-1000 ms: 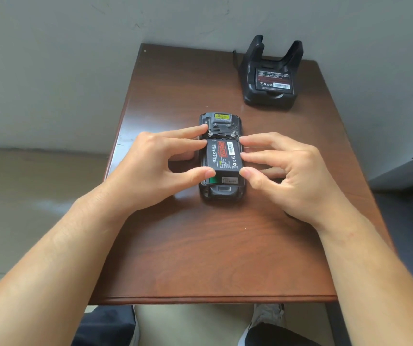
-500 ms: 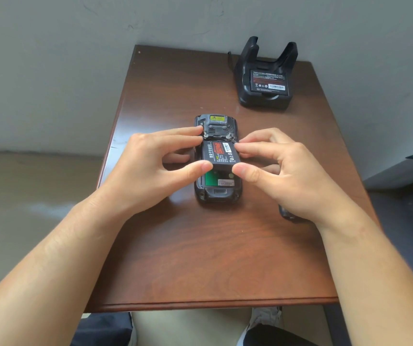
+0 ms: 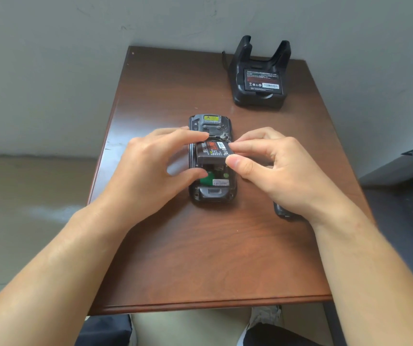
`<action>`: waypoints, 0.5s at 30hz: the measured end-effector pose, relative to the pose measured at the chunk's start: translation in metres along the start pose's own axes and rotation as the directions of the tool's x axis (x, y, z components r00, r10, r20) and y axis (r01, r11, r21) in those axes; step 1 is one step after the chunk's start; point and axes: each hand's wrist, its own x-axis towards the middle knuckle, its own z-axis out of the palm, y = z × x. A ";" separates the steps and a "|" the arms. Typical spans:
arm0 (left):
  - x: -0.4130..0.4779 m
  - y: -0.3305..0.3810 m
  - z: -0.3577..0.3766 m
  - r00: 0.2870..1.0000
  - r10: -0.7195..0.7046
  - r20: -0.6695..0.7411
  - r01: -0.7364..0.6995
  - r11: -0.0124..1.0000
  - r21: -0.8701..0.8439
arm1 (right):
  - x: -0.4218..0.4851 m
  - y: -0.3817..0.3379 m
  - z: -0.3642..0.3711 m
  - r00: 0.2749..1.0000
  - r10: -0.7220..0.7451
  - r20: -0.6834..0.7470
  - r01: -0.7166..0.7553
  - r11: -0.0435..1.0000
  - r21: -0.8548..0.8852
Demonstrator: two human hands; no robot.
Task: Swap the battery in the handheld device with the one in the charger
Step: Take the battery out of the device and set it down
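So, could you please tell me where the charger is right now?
The charger stands at the table's far right corner by the wall, a battery seated in it, beyond the handheld device.

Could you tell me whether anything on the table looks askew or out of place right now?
Only the battery: tilted, near end raised out of the handheld device, pinched by both hands. That fits the swap.

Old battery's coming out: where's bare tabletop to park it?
Free: the near strip of the brown wooden table between the forearms, and the far-left corner beside the black charging cradle. Crowded: mid-table around the black handheld device, both hands, and a dark object under the right wrist.
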 end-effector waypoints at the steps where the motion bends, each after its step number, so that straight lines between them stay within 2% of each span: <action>1: 0.001 0.000 0.001 1.000 0.004 -0.022 -0.003 1.000 0.027 | 0.000 -0.001 0.000 1.000 0.003 0.001 -0.003 1.000 0.000; 11: 0.005 -0.003 0.012 0.987 0.055 -0.148 -0.048 0.998 0.048 | -0.001 0.003 0.001 1.000 -0.018 -0.010 0.018 0.999 0.029; 15: 0.006 -0.002 0.012 0.985 0.053 -0.166 -0.048 0.998 0.036 | -0.002 0.009 0.002 0.963 -0.262 -0.067 0.253 0.960 -0.122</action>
